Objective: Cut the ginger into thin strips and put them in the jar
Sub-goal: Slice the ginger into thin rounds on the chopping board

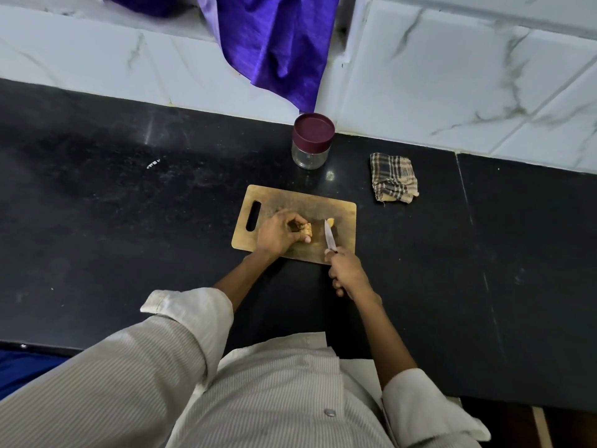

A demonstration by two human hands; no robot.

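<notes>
Ginger pinned on board, blade standing just right of it.

Left hand grips the ginger on the cutting board, cut end pointing right; long axis seems to run left–right. Right hand is clamped on the knife, blade running near-to-far, crosswise to the ginger and apart from it. A small yellow offcut lies at the blade's far tip. Jar stands beyond the board, maroon lid on, apparently empty.

Cutting board on table. Ginger on board centre; cut piece right of it, knife between. Jar behind board; folded cloth right of jar.
</notes>
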